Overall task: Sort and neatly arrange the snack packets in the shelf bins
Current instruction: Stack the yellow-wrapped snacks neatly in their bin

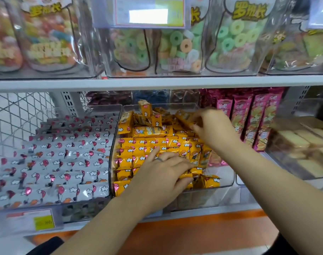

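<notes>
**Step in hand:** squaring the orange packets (153,142) in the middle bin (227,179). The front rows are best kept pinned flat while loose packets from the jumbled rear heap are lifted singly and laid with ends aligned.

**Left hand** (162,172): fingers straight, pressed on the front rows.

**Right hand** (212,126): curled over the rear heap. Whether a packet is pinched cannot be told through the blur.

**Left bin** (105,107): white packets (61,159), laid in even rows.

**To the right:** pink packets (256,118), stood upright.

**Shelf above:** bags of ring sweets (177,45).
</notes>
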The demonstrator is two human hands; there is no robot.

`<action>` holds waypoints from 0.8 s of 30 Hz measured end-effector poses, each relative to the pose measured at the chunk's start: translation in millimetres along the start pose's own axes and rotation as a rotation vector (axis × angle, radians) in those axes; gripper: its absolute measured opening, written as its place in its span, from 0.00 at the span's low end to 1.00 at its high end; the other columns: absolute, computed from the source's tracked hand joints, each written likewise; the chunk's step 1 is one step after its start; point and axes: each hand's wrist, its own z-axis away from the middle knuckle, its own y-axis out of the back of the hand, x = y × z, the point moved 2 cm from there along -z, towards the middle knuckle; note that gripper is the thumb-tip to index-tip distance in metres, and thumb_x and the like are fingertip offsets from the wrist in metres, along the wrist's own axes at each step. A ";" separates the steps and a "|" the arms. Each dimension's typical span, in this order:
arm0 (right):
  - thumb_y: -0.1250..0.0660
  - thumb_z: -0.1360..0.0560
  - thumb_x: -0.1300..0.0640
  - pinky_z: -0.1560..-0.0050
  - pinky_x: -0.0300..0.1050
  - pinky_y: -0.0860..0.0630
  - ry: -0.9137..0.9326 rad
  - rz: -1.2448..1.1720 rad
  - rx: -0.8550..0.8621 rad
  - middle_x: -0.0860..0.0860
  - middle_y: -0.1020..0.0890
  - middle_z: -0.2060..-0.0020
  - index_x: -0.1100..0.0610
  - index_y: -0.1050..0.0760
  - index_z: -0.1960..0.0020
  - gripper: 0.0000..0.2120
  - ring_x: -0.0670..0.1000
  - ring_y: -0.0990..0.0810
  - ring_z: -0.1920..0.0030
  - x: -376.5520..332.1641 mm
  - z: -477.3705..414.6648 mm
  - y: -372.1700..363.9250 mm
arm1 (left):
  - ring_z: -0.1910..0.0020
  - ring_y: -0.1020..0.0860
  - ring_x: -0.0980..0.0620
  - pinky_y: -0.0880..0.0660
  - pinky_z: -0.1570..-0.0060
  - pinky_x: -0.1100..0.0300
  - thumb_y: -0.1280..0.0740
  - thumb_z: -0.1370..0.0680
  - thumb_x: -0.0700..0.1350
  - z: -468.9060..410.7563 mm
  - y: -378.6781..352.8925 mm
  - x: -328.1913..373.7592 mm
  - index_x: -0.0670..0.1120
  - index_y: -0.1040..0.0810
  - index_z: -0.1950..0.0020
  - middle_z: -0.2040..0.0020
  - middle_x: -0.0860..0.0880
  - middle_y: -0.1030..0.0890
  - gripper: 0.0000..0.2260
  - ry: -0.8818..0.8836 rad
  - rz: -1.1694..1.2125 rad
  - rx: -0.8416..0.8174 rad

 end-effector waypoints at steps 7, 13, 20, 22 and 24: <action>0.32 0.27 0.63 0.58 0.43 0.20 -0.489 -0.944 0.081 0.53 0.20 0.58 0.61 0.25 0.43 0.13 0.51 0.19 0.58 26.9 54.4 36.2 | 0.29 0.40 0.61 0.62 0.29 0.56 0.61 0.27 0.63 -0.2 1.3 -0.5 0.59 0.33 0.30 0.32 0.63 0.31 0.31 0.027 -0.012 -0.054; 0.37 0.27 0.70 0.60 0.42 0.19 -0.633 -1.620 -0.079 0.57 0.20 0.55 0.65 0.30 0.39 0.17 0.50 0.17 0.57 17.2 64.4 38.8 | 0.30 0.43 0.65 0.62 0.28 0.55 0.62 0.27 0.64 -1.0 0.5 -1.2 0.61 0.36 0.29 0.32 0.66 0.33 0.31 0.044 -0.033 -0.093; 0.27 0.31 0.60 0.59 0.31 0.26 -0.180 -0.563 -0.057 0.43 0.22 0.64 0.52 0.24 0.51 0.11 0.40 0.23 0.64 5.5 66.9 26.9 | 0.30 0.43 0.65 0.61 0.28 0.55 0.61 0.27 0.64 -1.5 1.6 -1.3 0.61 0.35 0.29 0.31 0.65 0.33 0.30 0.040 -0.025 -0.096; 0.27 0.31 0.55 0.61 0.26 0.32 -0.020 -0.317 -0.011 0.40 0.24 0.62 0.52 0.24 0.48 0.13 0.40 0.25 0.61 -0.1 67.8 21.6 | 0.30 0.39 0.63 0.59 0.28 0.54 0.59 0.25 0.63 -1.3 2.0 -1.2 0.60 0.33 0.30 0.32 0.63 0.32 0.28 0.030 -0.016 -0.085; 0.26 0.31 0.52 0.59 0.36 0.30 0.006 -0.197 -0.018 0.43 0.25 0.59 0.54 0.25 0.45 0.17 0.45 0.25 0.58 -2.7 68.0 14.6 | 0.32 0.35 0.60 0.58 0.29 0.54 0.57 0.24 0.63 -0.7 2.7 -0.2 0.59 0.31 0.31 0.32 0.61 0.32 0.27 0.032 -0.022 -0.077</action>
